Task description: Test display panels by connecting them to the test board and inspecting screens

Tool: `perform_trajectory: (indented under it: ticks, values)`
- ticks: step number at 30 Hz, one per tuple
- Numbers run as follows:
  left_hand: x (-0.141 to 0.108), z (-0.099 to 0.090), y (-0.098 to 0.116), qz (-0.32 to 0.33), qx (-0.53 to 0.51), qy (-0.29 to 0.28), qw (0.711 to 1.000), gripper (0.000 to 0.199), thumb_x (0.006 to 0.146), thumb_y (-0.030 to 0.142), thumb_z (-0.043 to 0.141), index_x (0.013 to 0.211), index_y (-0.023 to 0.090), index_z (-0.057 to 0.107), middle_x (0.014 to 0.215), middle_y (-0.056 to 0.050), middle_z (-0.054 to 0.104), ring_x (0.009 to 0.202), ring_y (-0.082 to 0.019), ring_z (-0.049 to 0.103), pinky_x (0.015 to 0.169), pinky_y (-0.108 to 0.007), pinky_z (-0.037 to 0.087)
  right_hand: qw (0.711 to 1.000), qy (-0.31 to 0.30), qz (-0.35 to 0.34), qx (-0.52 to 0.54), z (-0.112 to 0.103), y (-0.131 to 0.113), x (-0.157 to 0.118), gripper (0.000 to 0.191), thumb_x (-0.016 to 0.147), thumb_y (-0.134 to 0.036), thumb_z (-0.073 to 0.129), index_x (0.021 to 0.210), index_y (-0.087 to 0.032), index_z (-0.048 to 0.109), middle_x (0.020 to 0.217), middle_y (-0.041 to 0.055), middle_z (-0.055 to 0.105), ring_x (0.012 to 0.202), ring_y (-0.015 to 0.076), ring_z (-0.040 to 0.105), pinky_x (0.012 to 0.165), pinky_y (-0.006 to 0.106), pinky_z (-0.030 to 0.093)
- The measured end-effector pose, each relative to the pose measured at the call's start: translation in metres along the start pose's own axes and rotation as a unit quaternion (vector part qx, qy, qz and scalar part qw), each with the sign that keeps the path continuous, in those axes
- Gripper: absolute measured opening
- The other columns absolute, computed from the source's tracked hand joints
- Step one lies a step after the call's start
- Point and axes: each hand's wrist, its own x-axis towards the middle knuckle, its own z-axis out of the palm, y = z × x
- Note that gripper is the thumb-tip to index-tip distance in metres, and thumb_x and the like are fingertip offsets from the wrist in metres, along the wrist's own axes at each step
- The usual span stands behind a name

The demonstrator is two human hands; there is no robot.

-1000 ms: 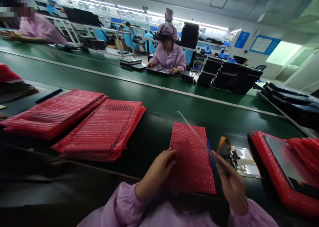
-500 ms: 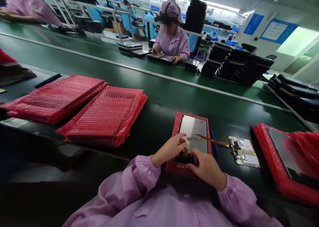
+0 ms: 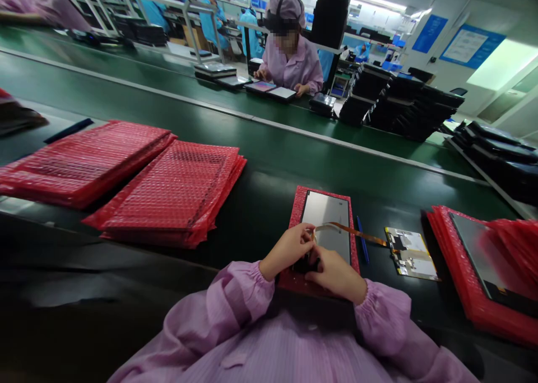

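The left hand point(image 3: 292, 247) and right hand point(image 3: 339, 275) touch, grip hidden. Flex cable point(image 3: 370, 238) crosses blue pen point(image 3: 364, 252); bubble-wrap pouches point(image 3: 176, 187) lie either side.

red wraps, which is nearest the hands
The middle piece, under the panel by the left hand and right hand; left stacks and right stack lie farther off.

Wide lane left of the screen point(image 3: 325, 206), tighter on the right

Bare surface point(image 3: 264, 198) runs between the left red packets point(image 3: 168, 187) and the screen, and on to the far pale strip point(image 3: 277, 124). Left hand point(image 3: 292, 246) and right hand point(image 3: 339, 274) block the screen's near end. To the right, a ribbon cable point(image 3: 375, 240) and blue pen point(image 3: 365, 253) obstruct; a narrow gap parts the circuit board point(image 3: 416, 254) from the right red packets point(image 3: 456, 254).
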Motion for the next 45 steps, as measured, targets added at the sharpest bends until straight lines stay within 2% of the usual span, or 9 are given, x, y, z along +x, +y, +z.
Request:
perform_trajectory:
  ticks: [14, 18, 22, 28, 31, 35, 37, 41, 45]
  values:
    - [0.0, 0.001, -0.001, 0.02, -0.004, 0.019, 1.0, 0.044, 0.069, 0.012, 0.058, 0.113, 0.011, 0.06, 0.069, 0.002, 0.063, 0.049, -0.01, 0.053, 0.048, -0.021, 0.041, 0.998, 0.052, -0.023, -0.031, 0.0, -0.001, -0.004, 0.031, 0.065, -0.014, 0.075, 0.091, -0.02, 0.059, 0.065, -0.0052, 0.064, 0.054, 0.0155, 0.058, 0.053, 0.026, 0.043]
    - [0.0, 0.001, -0.005, 0.036, -0.018, 0.05, 0.998, 0.043, 0.073, 0.017, 0.058, 0.115, 0.011, 0.058, 0.073, 0.0, 0.063, 0.055, -0.011, 0.055, 0.051, -0.021, 0.043, 0.978, 0.183, 0.022, -0.101, -0.037, 0.021, -0.002, 0.021, 0.088, -0.027, 0.055, 0.107, -0.019, 0.056, 0.077, 0.0025, 0.068, 0.072, 0.02, 0.064, 0.068, 0.03, 0.046]
    - [0.0, 0.001, -0.006, 0.063, -0.023, 0.099, 0.993, 0.046, 0.077, 0.023, 0.055, 0.121, 0.011, 0.054, 0.077, -0.001, 0.061, 0.064, -0.013, 0.058, 0.059, -0.024, 0.047, 0.925, 0.314, 0.112, -0.184, -0.088, 0.061, 0.011, 0.052, 0.091, -0.024, 0.044, 0.138, -0.003, 0.036, 0.095, 0.0224, 0.066, 0.095, 0.0355, 0.06, 0.078, 0.043, 0.042]
    - [-0.001, 0.002, -0.005, 0.086, -0.006, 0.129, 0.988, 0.043, 0.079, 0.022, 0.055, 0.121, 0.014, 0.054, 0.073, 0.001, 0.06, 0.066, -0.014, 0.058, 0.064, -0.026, 0.047, 0.945, 0.278, 0.074, -0.157, -0.099, 0.097, 0.029, 0.041, 0.073, -0.018, 0.063, 0.113, -0.022, 0.067, 0.061, 0.0025, 0.064, 0.064, 0.024, 0.061, 0.065, 0.032, 0.042]
    - [-0.001, 0.001, -0.007, 0.086, -0.003, 0.133, 0.987, 0.043, 0.081, 0.023, 0.055, 0.123, 0.015, 0.053, 0.08, -0.001, 0.064, 0.071, -0.016, 0.061, 0.067, -0.027, 0.049, 0.919, 0.379, 0.042, -0.1, -0.104, 0.095, 0.025, 0.028, 0.081, -0.026, 0.051, 0.099, -0.018, 0.071, 0.083, 0.01, 0.067, 0.086, 0.0271, 0.058, 0.082, 0.038, 0.042]
    - [-0.008, -0.001, -0.008, 0.085, 0.009, 0.131, 0.988, 0.042, 0.084, 0.023, 0.055, 0.124, 0.014, 0.052, 0.1, -0.009, 0.068, 0.084, -0.019, 0.065, 0.075, -0.031, 0.053, 0.857, 0.513, -0.003, 0.041, -0.115, 0.074, 0.005, 0.047, 0.091, -0.038, 0.029, 0.122, -0.015, 0.055, 0.102, 0.0132, 0.058, 0.096, 0.0265, 0.053, 0.086, 0.044, 0.042]
    - [-0.018, -0.005, -0.008, 0.09, 0.021, 0.129, 0.987, 0.046, 0.081, 0.019, 0.057, 0.127, 0.015, 0.051, 0.116, -0.012, 0.065, 0.103, -0.022, 0.063, 0.09, -0.037, 0.05, 0.861, 0.494, -0.029, 0.119, -0.107, 0.058, -0.007, 0.045, 0.088, -0.041, 0.033, 0.121, -0.019, 0.055, 0.089, 0.0075, 0.057, 0.081, 0.0223, 0.056, 0.073, 0.039, 0.048]
    - [-0.045, -0.009, -0.008, 0.107, 0.065, 0.093, 0.988, 0.067, 0.068, 0.012, 0.069, 0.132, 0.019, 0.049, 0.138, -0.011, 0.054, 0.129, -0.026, 0.047, 0.117, -0.047, 0.023, 0.899, 0.288, -0.066, 0.324, -0.059, 0.026, -0.02, 0.025, 0.081, -0.038, 0.049, 0.099, -0.025, 0.061, 0.071, 0.0005, 0.054, 0.065, 0.018, 0.054, 0.057, 0.031, 0.047]
    - [-0.065, -0.005, -0.01, 0.121, 0.163, 0.022, 0.979, 0.085, 0.066, 0.014, 0.073, 0.143, 0.017, 0.037, 0.148, -0.015, 0.043, 0.138, -0.028, 0.036, 0.118, -0.05, 0.02, 0.923, 0.238, -0.042, 0.299, -0.01, 0.013, -0.012, 0.033, 0.09, -0.045, 0.045, 0.07, -0.022, 0.056, 0.051, -0.0047, 0.045, 0.043, 0.0119, 0.04, 0.042, 0.025, 0.032]
